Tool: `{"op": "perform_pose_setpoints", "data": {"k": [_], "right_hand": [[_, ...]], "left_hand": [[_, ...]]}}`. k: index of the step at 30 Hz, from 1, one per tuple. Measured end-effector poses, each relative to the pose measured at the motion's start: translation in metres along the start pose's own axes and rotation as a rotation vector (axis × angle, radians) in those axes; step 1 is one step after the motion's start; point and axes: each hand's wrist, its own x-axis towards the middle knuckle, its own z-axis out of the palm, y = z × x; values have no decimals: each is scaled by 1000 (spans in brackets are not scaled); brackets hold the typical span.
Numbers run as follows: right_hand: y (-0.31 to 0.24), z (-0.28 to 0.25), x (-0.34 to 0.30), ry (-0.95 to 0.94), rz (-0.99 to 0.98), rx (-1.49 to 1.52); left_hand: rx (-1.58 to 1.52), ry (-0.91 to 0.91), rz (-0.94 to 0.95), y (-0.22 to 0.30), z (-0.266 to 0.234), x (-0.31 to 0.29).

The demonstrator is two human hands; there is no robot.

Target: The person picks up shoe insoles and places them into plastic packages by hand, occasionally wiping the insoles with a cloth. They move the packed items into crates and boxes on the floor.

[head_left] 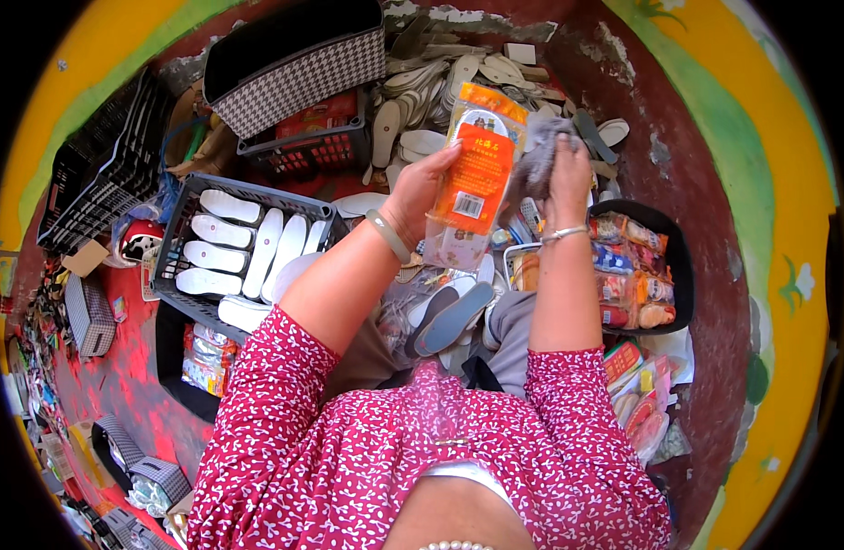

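Left grip (422, 191) was clasped on the left edge of a flat, oblong, orange-and-clear plastic packet (474, 179), which was held raised just left of a crumpled, fuzzy grey cloth (538, 163) clutched in the right grip (569, 186).

White-patterned crimson top (349, 458), grey trousers (514, 321), pale bangle (388, 235), thin bracelet (565, 233), pearly necklace (454, 546).

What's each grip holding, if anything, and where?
Left grip: an orange-and-clear packet, by its left edge. Right grip: a gray cloth, by its right side.
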Motion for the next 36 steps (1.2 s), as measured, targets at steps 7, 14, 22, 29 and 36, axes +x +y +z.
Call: {"op": "perform_pose_setpoints", "data": {"k": [7, 14, 22, 29, 36], "right_hand": [[-37, 17, -44, -163, -763, -343], [-43, 20, -38, -220, -85, -445], [46, -6, -9, -379, -205, -782], [72, -11, -15, -472, -227, -790], [78, -5, -32, -568, -176, -816]], "left_hand": [[305, 47, 111, -11, -2, 8], [302, -49, 22, -11, -5, -7], [74, -56, 419, 33, 3, -38], [151, 177, 994, 96, -37, -205], [182, 833, 1368, 64, -155, -512]]}}
